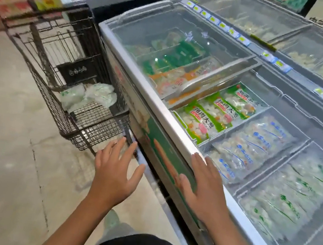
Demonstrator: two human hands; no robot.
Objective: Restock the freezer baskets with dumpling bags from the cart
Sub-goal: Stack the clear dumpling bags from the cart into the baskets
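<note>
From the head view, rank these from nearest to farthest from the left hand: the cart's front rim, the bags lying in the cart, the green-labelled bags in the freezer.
From the left hand:
1. Cart's front rim, just beyond the fingertips.
2. Bags in the cart, farther back inside the basket, ahead and left.
3. Green-labelled bags, up and right, over the freezer's edge.

Cart [72, 79]: beyond the left hand [114, 175] fingertips, bags [89, 96] inside. Freezer [158, 109]: right of cart; right hand [204, 188] fingers over its front rim. Baskets [258, 126] of bags: beyond and right of those fingers.
</note>
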